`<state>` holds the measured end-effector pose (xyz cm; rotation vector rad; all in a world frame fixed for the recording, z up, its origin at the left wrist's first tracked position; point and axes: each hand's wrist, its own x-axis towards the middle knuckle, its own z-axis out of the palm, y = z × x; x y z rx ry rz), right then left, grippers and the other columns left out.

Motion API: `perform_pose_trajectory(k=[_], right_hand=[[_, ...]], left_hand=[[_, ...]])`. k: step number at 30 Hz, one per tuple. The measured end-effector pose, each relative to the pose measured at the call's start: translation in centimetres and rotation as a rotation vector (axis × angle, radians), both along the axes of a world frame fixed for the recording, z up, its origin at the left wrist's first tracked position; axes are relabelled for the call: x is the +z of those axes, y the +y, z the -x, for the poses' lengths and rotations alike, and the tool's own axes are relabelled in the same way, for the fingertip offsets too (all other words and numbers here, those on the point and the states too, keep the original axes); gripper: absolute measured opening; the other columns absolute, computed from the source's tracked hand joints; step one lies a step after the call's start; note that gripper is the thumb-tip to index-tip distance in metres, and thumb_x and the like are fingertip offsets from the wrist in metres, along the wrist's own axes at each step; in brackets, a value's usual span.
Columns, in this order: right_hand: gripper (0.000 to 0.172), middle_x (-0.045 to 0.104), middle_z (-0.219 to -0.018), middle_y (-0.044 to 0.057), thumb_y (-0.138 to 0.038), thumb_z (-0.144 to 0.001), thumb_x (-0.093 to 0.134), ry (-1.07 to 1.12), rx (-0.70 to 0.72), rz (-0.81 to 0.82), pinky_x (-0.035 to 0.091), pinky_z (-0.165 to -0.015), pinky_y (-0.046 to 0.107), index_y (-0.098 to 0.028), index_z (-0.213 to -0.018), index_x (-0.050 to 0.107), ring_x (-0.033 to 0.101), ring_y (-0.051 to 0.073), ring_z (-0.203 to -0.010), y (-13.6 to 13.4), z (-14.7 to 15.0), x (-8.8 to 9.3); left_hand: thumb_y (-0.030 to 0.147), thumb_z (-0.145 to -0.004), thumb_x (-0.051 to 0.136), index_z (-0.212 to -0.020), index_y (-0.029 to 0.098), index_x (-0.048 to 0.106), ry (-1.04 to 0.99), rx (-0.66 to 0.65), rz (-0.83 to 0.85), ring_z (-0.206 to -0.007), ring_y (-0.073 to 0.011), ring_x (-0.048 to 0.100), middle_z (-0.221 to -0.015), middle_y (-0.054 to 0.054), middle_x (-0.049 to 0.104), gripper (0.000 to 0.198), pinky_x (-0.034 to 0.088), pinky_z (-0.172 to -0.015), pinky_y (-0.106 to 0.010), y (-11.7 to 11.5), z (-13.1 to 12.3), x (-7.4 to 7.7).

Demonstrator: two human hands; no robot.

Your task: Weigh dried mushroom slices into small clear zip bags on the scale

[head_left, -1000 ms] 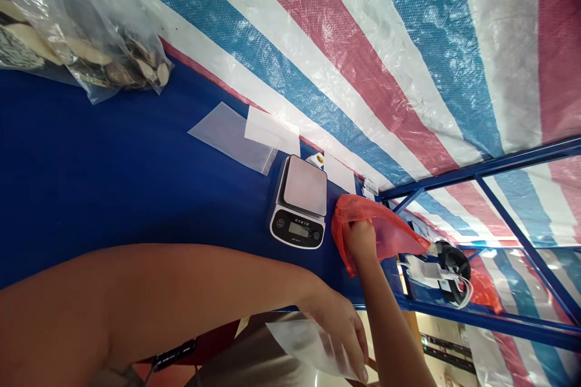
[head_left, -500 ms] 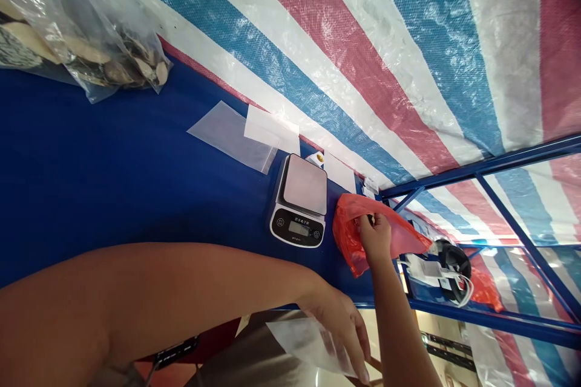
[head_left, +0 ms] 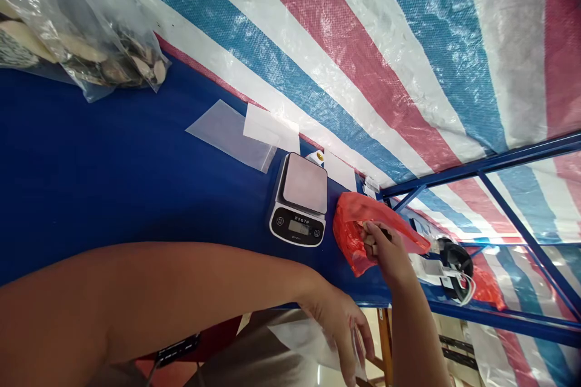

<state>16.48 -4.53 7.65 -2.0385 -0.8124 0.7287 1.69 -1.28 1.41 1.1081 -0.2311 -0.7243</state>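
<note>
My right hand [head_left: 384, 251] is pushed into the mouth of a red plastic bag [head_left: 350, 233], its fingers closed on a small dark piece that is hard to make out. The bag lies on a blue table top [head_left: 113, 157] just right of a digital kitchen scale [head_left: 303, 182] with a steel pan and a lit display. My left hand [head_left: 340, 329] grips a translucent plastic bag [head_left: 299, 341] at the table's near edge, partly hidden by my fingers.
A clear bag of pale and dark pieces [head_left: 86, 33] lies at the top left. Flat clear bags [head_left: 229, 136] and white paper [head_left: 271, 128] lie above the scale. A striped tarp [head_left: 345, 54] and a blue metal frame [head_left: 481, 172] close off the far side.
My right hand has moved further into the red bag and its fingers have closed more. The red bag's mouth has shifted with it. My left hand has barely moved.
</note>
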Motion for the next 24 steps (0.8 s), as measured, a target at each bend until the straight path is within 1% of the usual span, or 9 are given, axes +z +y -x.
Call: perform_pose_trajectory(k=[4,8,11,13,17,20,22,24], right_hand=[[0.053,0.056,-0.067,-0.003,-0.066,-0.072,0.085,0.078,0.012,0.050,0.025,-0.040,0.018,-0.019,-0.082,0.061,0.040,0.007,-0.046,-1.7,0.4,0.6],[0.048,0.054,-0.070,-0.004,-0.063,-0.081,0.080,0.143,0.066,0.076,0.019,-0.040,0.018,-0.021,-0.087,0.058,0.038,0.006,-0.045,-3.8,1.1,1.6],[0.042,0.053,-0.073,-0.004,-0.061,-0.088,0.076,0.133,0.101,0.119,0.022,-0.043,0.018,-0.022,-0.096,0.060,0.038,0.005,-0.049,-6.0,2.2,3.0],[0.042,0.054,-0.075,-0.003,-0.062,-0.090,0.073,0.104,0.137,0.171,0.025,-0.045,0.019,-0.023,-0.100,0.061,0.037,0.006,-0.052,-7.6,2.9,4.2],[0.045,0.050,-0.075,-0.003,-0.067,-0.096,0.063,-0.009,0.277,0.361,0.030,-0.050,0.022,-0.022,-0.106,0.063,0.038,0.009,-0.057,-9.9,4.1,6.3],[0.040,0.053,-0.076,-0.002,-0.062,-0.101,0.057,-0.113,0.421,0.503,0.038,-0.058,0.023,-0.023,-0.102,0.065,0.045,0.012,-0.065,-10.7,4.6,7.0],[0.037,0.060,-0.084,0.000,-0.060,-0.103,0.054,-0.166,0.505,0.555,0.043,-0.068,0.024,-0.025,-0.098,0.065,0.054,0.014,-0.075,-10.7,5.0,7.1],[0.038,0.066,-0.093,0.001,-0.059,-0.104,0.050,-0.195,0.552,0.600,0.045,-0.076,0.025,-0.026,-0.099,0.066,0.059,0.016,-0.085,-10.5,5.5,7.0]], left_hand=[[-0.010,-0.024,0.088,-0.094,0.022,0.060,0.008,0.035,-0.007,-0.082,-0.0125,0.066,-0.081,0.010,0.068,0.082,0.053,-0.083,-0.028,-0.2,-0.1,-0.2],[-0.012,-0.019,0.087,-0.093,0.022,0.060,0.060,0.064,-0.007,-0.082,-0.0111,0.064,-0.082,0.010,0.067,0.086,0.050,-0.085,-0.026,0.0,0.1,0.2],[-0.013,-0.017,0.086,-0.093,0.021,0.059,0.097,0.091,0.014,-0.081,-0.0104,0.063,-0.084,0.010,0.066,0.088,0.049,-0.085,-0.026,0.2,0.4,0.6],[-0.011,-0.018,0.088,-0.094,0.021,0.059,0.100,0.126,0.027,-0.083,-0.0101,0.062,-0.087,0.010,0.066,0.088,0.048,-0.087,-0.026,0.3,0.6,0.8],[-0.009,-0.016,0.088,-0.096,0.022,0.060,0.116,0.170,0.051,-0.086,-0.0111,0.061,-0.089,0.010,0.066,0.090,0.048,-0.089,-0.027,0.4,0.8,0.9],[-0.012,-0.013,0.085,-0.096,0.021,0.059,0.134,0.180,0.051,-0.087,-0.0114,0.061,-0.088,0.010,0.066,0.093,0.048,-0.089,-0.026,0.4,0.8,0.9],[-0.010,-0.012,0.085,-0.095,0.021,0.060,0.133,0.190,0.048,-0.088,-0.0112,0.061,-0.087,0.011,0.066,0.092,0.047,-0.089,-0.025,0.4,0.8,0.9],[-0.005,-0.013,0.088,-0.092,0.020,0.062,0.111,0.206,0.036,-0.089,-0.0113,0.061,-0.085,0.011,0.066,0.087,0.047,-0.091,-0.026,0.2,0.8,0.6]])
